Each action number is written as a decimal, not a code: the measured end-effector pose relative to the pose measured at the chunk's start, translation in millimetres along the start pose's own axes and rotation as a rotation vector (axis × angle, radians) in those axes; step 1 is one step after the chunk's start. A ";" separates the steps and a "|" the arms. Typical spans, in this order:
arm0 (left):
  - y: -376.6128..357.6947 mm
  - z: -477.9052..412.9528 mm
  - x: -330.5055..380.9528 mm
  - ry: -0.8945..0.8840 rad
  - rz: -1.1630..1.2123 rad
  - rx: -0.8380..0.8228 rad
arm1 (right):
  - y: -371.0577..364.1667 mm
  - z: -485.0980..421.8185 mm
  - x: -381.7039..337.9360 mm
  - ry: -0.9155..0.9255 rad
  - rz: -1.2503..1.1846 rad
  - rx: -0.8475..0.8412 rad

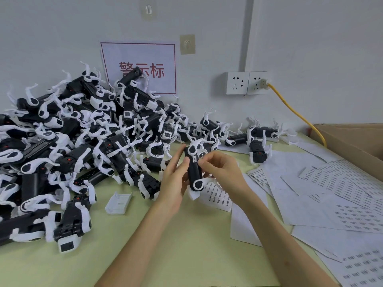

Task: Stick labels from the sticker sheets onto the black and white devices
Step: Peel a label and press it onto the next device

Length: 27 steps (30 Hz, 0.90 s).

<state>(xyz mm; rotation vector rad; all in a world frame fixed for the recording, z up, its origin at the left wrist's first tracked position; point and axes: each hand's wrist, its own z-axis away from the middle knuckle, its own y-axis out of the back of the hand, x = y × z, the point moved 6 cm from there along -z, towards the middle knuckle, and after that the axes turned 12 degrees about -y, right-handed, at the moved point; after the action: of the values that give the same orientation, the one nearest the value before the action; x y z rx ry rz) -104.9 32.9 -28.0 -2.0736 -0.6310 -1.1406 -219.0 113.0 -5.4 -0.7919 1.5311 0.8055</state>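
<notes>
My left hand (175, 179) grips a black and white device (194, 172) from its left side and holds it upright above the table. A small white label (195, 159) sits on the device's black body near the top. My right hand (219, 168) has its fingers curled against the device's right side, with the fingertips at the label's edge. Beneath the device lies a sticker sheet (217, 196) with rows of small labels.
A big heap of black and white devices (83, 141) fills the table's left and back. Several more sticker sheets (342, 193) spread to the right. A loose white plastic part (119, 203) lies near the heap. A cardboard box (352, 139) stands far right, a yellow cable (296, 112) beside it.
</notes>
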 end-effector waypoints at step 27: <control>0.3 1.9 -12.9 0.103 -0.088 0.036 | -9.5 0.5 4.8 -0.030 0.048 -0.001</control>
<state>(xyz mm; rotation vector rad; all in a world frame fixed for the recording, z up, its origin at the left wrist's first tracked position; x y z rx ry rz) -110.1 32.9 -40.0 -1.9600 -0.6930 -1.2682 -211.2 108.2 -10.7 -0.7428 1.5276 0.8498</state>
